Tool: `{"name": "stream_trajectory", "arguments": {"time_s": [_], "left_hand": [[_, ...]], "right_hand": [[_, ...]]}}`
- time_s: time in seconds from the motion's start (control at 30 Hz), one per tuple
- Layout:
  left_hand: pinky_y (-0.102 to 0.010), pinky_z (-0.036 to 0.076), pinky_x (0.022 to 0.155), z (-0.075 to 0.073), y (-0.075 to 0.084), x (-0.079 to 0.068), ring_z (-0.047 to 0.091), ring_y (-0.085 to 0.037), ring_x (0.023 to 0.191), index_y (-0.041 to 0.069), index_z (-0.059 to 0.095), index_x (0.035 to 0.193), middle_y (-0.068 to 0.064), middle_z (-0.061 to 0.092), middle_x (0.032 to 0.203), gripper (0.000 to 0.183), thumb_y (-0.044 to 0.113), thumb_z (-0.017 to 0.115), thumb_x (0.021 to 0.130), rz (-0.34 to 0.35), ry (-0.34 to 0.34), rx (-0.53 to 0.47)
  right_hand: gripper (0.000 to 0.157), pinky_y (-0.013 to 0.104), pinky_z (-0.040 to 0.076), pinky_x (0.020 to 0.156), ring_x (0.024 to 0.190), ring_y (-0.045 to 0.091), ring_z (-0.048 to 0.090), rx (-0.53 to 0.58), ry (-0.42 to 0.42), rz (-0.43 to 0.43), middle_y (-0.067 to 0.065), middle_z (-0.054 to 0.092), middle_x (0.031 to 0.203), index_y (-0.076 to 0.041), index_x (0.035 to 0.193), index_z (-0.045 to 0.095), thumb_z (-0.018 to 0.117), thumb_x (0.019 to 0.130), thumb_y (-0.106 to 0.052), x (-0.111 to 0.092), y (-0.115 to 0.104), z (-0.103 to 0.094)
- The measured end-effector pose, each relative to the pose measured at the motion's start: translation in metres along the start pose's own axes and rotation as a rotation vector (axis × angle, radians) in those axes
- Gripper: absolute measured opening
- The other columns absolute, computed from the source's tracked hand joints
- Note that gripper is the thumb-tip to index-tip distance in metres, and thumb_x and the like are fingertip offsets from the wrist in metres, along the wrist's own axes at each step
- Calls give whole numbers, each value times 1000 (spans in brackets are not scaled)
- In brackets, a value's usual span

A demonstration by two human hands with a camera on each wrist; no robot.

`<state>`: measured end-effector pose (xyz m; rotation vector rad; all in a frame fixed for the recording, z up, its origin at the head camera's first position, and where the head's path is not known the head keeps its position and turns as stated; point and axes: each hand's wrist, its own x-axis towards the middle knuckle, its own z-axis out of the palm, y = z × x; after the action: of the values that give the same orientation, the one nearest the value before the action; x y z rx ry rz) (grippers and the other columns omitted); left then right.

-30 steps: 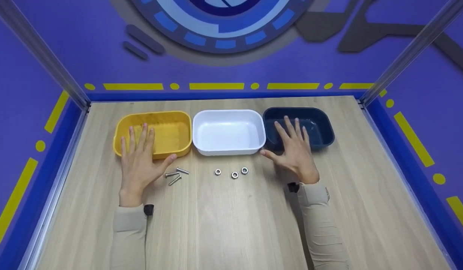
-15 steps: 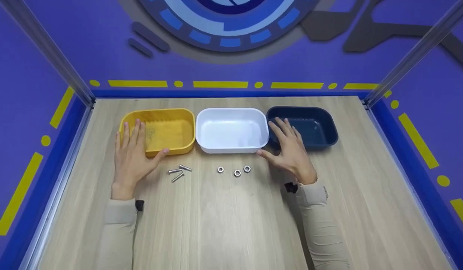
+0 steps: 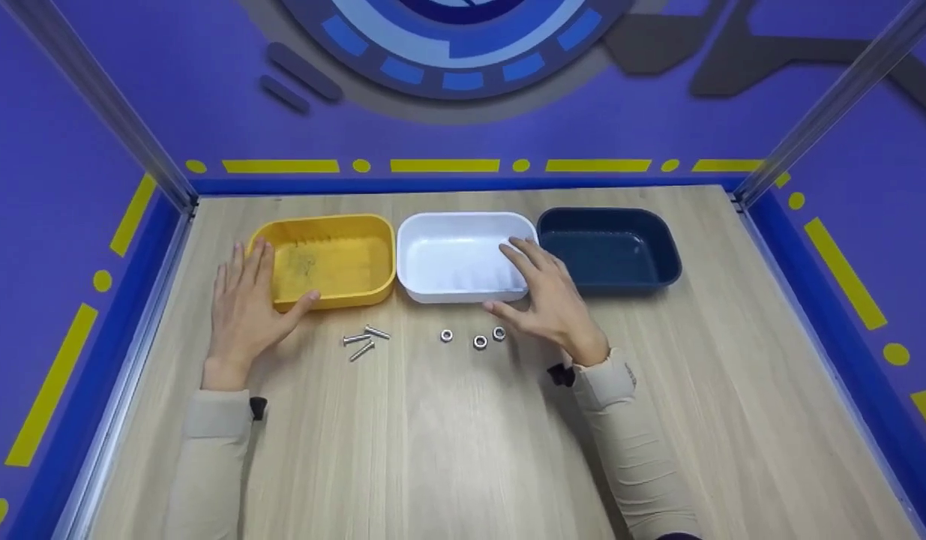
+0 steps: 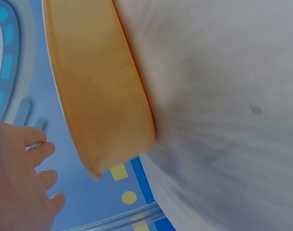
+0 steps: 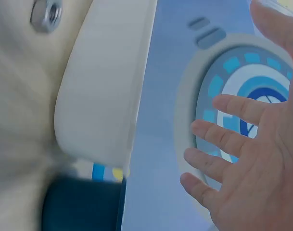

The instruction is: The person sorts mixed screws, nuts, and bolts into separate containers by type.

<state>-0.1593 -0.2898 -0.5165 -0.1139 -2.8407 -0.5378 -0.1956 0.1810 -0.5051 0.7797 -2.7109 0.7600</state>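
Note:
My left hand (image 3: 245,311) is spread at the left end of the yellow tray (image 3: 335,296), its fingers overlapping the rim in the head view and holding nothing. The right hand (image 3: 554,304) hovers over the right end of the white tray (image 3: 470,295), fingers spread and slightly bent, with nothing in its grasp. Several small metal parts lie on the table in front of the trays: three bolts, among them a bolt (image 3: 362,351) nearest me, and three hex nuts, one nut (image 3: 480,343) being closest. The right wrist view shows a nut (image 5: 47,15) beside the white tray's wall.
A dark blue tray (image 3: 609,287) stands right of the white one, and all three trays form a row near the back of the wooden table (image 3: 448,450). Blue panels with yellow marks (image 3: 448,165) wall in the back and both sides.
The left hand has moved left, from over the yellow tray to its left end. The right hand has shifted left from the dark blue tray to the white tray.

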Motion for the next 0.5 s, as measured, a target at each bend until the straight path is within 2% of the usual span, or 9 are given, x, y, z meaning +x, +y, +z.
{"name": "stream_trajectory", "arguments": {"time_s": [0.27, 0.5], "left_hand": [[-60, 5, 136, -6, -15, 5, 7, -45, 166, -2, 22, 168, -19, 15, 179, 112, 75, 58, 95, -28, -33, 9], [-61, 7, 135, -7, -31, 7, 9, -45, 165, -2, 20, 169, -21, 14, 179, 111, 74, 56, 96, -37, -45, 6]], "right_hand": [[92, 59, 36, 126, 156, 31, 41, 32, -29, -53, 9, 45, 168, -16, 162, 47, 69, 92, -71, 6, -22, 15], [86, 50, 40, 124, 150, 28, 48, 72, -65, -102, 7, 52, 160, -14, 159, 51, 75, 91, -59, 12, -35, 31]]}}
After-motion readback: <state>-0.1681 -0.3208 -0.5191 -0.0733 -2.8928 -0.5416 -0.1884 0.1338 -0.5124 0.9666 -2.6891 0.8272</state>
